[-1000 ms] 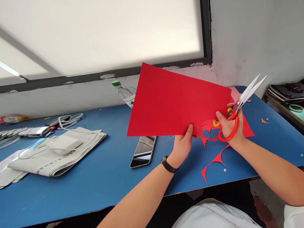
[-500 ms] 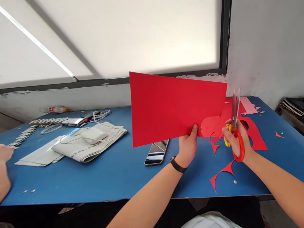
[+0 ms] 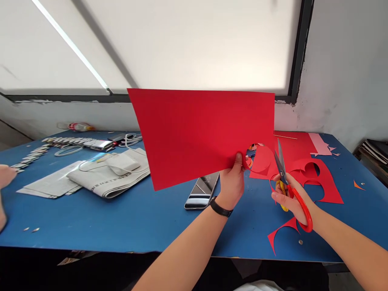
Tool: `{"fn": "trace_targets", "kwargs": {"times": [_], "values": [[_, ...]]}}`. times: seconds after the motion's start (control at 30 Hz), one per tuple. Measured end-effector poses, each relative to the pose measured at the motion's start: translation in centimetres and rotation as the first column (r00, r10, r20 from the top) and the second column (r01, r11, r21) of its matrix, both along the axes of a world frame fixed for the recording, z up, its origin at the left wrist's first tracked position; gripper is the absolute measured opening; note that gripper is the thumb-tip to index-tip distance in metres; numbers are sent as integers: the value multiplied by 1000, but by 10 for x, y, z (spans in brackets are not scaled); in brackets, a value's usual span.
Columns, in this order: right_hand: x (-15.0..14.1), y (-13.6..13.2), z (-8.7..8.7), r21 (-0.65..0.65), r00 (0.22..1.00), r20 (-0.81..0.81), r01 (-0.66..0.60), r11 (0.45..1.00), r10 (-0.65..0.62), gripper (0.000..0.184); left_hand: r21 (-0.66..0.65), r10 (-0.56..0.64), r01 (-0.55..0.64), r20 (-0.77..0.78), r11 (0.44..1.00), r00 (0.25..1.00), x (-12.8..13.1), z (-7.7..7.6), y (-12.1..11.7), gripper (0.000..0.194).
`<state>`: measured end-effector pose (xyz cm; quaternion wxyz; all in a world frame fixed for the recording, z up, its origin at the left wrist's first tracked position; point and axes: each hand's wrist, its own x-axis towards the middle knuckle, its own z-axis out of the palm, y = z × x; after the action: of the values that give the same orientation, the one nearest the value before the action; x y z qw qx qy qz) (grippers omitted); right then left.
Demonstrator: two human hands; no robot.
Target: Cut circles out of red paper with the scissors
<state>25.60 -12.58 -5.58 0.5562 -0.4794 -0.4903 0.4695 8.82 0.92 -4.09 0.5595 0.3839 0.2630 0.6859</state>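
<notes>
A large red paper sheet (image 3: 200,129) is upright above the table, pinched at its lower edge by my left hand (image 3: 232,184), thumb in front. Near that thumb, the sheet's lower right corner has a curved cut with a rounded opening, and scraps show through it. My right hand (image 3: 295,198) is closed around the scissors (image 3: 282,161), which have red and yellow handles. Their blades point up and slightly left, beside the sheet's right edge. Below them lies a curved red offcut (image 3: 274,236). Red paper with round holes (image 3: 332,186) rests behind my right hand.
A phone (image 3: 198,202) lies partly under the raised sheet. To the left are a folded newspaper (image 3: 100,178), a white adapter (image 3: 123,161) and cables (image 3: 68,151). Another person's hand (image 3: 6,176) is at the left edge. Pink paper (image 3: 319,143) lies at the back right.
The red sheet has shifted left and turned, showing the cut opening by my thumb. The scissors have moved left and down, tipping leftward. My view has swung slightly.
</notes>
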Motion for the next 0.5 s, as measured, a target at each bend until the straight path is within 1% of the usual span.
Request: {"fn": "trace_targets", "kwargs": {"times": [0.1, 0.17, 0.3, 0.4, 0.5], "values": [[0, -1, 1, -6, 999, -9, -31, 999, 31, 51, 35, 41, -41, -8, 999, 999, 0, 1, -1, 45], [2, -1, 2, -10, 999, -9, -31, 999, 31, 53, 44, 63, -61, -30, 997, 998, -1, -1, 0, 42], [5, -2, 6, -45, 999, 12, -43, 998, 44, 50, 62, 124, -120, -62, 991, 990, -5, -4, 3, 36], [3, -6, 6, -105, 993, 36, -104, 989, 109, 51, 79, 168, -162, -69, 984, 983, -7, -5, 5, 34], [0, -9, 5, -139, 984, 30, -169, 976, 175, 56, 80, 190, -184, -71, 980, 979, -8, -5, 6, 36]]}}
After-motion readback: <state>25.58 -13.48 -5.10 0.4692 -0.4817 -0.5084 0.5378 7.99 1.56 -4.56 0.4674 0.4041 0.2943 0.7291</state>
